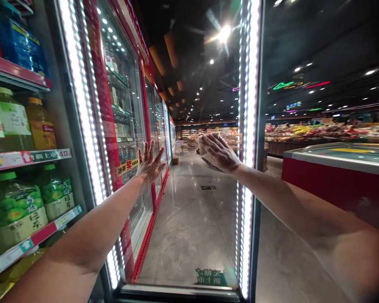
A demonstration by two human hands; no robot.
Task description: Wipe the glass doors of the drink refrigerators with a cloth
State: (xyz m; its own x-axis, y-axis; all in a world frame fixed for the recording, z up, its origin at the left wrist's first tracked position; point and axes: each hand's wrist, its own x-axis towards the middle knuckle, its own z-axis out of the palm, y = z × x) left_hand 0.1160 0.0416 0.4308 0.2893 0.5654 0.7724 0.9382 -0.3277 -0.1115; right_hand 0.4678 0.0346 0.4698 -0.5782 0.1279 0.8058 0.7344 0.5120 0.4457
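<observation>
An opened glass fridge door, edged by bright LED strips, stands in front of me. My left hand is spread with fingers apart, at the left part of the pane, and holds nothing. Over on the right side of the pane, my right hand lies flat over a crumpled beige cloth, pressing it to the glass. Part of the cloth is hidden under the palm. Near the door's bottom edge a green sticker shows reversed lettering.
Left of me, fridge shelves hold bottled drinks, including green tea bottles. Through the glass, red-framed fridges line the aisle. A red chest freezer stands at right, with produce displays behind it.
</observation>
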